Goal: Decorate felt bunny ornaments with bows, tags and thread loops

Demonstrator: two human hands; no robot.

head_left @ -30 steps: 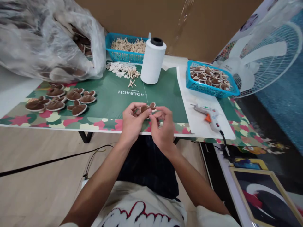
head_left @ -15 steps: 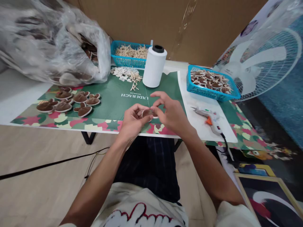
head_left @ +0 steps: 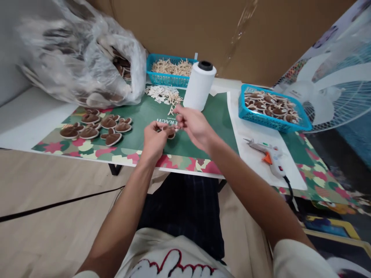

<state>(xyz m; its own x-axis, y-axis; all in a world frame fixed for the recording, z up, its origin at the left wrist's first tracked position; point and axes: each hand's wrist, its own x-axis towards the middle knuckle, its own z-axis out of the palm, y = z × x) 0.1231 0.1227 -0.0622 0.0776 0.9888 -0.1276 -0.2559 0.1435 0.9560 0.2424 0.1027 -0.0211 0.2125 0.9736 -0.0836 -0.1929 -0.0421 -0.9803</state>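
Between the fingers of my left hand (head_left: 156, 139) is a brown piece with a pale edge (head_left: 171, 135), held just above the green sheet (head_left: 139, 131). My right hand (head_left: 193, 125) is close beside it on the right, its fingers bent and pinched near the piece's edge; what they grip is too small to make out. Just behind my right hand stands a white thread spool (head_left: 199, 87) with a black top. Small cream knotted strings (head_left: 174, 98) and white tags (head_left: 159, 92) lie behind my hands.
Several brown eared pieces (head_left: 111, 138) lie at the left, before a plastic bag (head_left: 101, 61). Blue baskets stand at the back (head_left: 171, 80) and right (head_left: 268, 117). A glue gun (head_left: 268, 152) lies right, near a fan (head_left: 315, 85).
The view has shifted, so the table things appear further right. My hands have moved left and away from the table's front edge relative to the sheet, and the brown piece has tilted partly behind my fingers.
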